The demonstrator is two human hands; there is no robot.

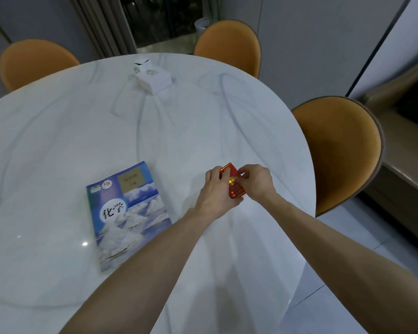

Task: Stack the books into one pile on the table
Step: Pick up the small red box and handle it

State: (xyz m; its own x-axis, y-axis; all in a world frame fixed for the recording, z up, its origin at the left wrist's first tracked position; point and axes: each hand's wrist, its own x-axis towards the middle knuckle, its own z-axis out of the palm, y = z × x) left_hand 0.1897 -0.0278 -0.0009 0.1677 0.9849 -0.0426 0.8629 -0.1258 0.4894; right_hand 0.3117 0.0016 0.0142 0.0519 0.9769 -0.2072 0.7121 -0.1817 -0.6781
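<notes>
A blue textbook [128, 213] with snowy peaks and white characters on its cover lies flat on the round white marble table [82, 128], left of my hands. A small red book [234, 186] with gold markings is held between both hands just right of the textbook. My left hand [215, 191] grips its left side and near edge. My right hand [256, 183] grips its right side, fingers over the cover. Most of the red book is hidden by my fingers, and I cannot tell whether it rests on the table.
A white tissue box [153, 78] stands at the far middle of the table. Three orange chairs surround the table: one far left [34, 63], one far centre [227, 47], one at the right [336, 153]. The table edge curves close on my right.
</notes>
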